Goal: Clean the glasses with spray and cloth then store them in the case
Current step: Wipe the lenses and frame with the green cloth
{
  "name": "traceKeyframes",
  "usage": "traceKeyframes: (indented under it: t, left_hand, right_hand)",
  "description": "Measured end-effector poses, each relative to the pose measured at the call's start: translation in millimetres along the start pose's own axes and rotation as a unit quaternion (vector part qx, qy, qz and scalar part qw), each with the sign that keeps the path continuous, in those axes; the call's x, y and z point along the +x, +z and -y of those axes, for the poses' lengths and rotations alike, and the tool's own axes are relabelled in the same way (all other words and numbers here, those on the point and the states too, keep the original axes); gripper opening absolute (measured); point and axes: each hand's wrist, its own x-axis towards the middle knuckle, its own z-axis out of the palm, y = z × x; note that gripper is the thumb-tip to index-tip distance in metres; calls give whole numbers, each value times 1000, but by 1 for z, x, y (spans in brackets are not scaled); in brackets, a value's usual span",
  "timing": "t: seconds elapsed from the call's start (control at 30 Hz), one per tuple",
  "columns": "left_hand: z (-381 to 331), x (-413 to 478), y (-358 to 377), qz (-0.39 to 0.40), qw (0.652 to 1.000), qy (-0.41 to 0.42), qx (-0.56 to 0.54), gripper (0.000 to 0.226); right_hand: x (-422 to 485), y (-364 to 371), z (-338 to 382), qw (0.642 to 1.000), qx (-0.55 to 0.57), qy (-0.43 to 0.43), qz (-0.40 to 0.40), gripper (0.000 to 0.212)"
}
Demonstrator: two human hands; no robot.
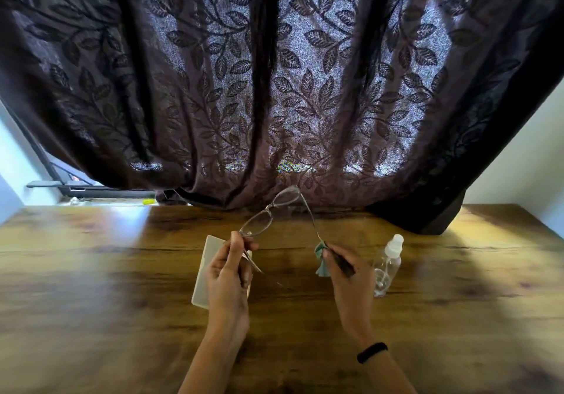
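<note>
A pair of thin-framed glasses (270,213) is held up above the wooden table (122,271), arms unfolded. My left hand (227,274) pinches the frame at the near lens, where one arm joins. My right hand (348,277) grips the end of the other arm together with a small teal cloth (322,261) that is wrapped around it. A white glasses case (203,268) lies on the table under my left hand, partly hidden by it. A clear spray bottle (387,267) with a white cap stands just right of my right hand.
A dark leaf-patterned curtain (274,88) hangs over the table's far edge. A window frame and sill (76,190) show at the far left, a white wall at the right. A black band sits on my right wrist (372,352).
</note>
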Motion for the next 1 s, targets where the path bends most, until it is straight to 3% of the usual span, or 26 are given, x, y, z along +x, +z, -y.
traceKeyframes:
  t: [0.13, 0.27, 0.47, 0.6, 0.7, 0.87, 1.0]
  left_hand:
    - [5, 1, 1, 18, 999, -29, 20, 21]
    - [11, 1, 4, 13, 997, -72, 30, 16]
    - [10, 0, 4, 15, 996, -84, 39, 33]
    - [12, 0, 2, 2, 996, -79, 50, 29]
    - [11, 0, -1, 11, 997, -66, 37, 23]
    - [1, 3, 0, 27, 999, -42, 0, 15]
    - [-2, 3, 1, 27, 999, -33, -13, 15]
  right_hand:
    - [0, 9, 29, 994, 23, -104, 39, 24]
    - [-11, 26, 46, 987, 64, -66, 129, 26]
    - [-26, 41, 45, 990, 25, -69, 117, 27]
    - [-25, 41, 42, 983, 0, -98, 155, 31]
    - [-23, 36, 33, 975, -47, -109, 187, 15]
    - [-24, 22, 9, 965, -118, -81, 221, 11]
    - [-21, 8, -4, 959, -181, -118, 184, 26]
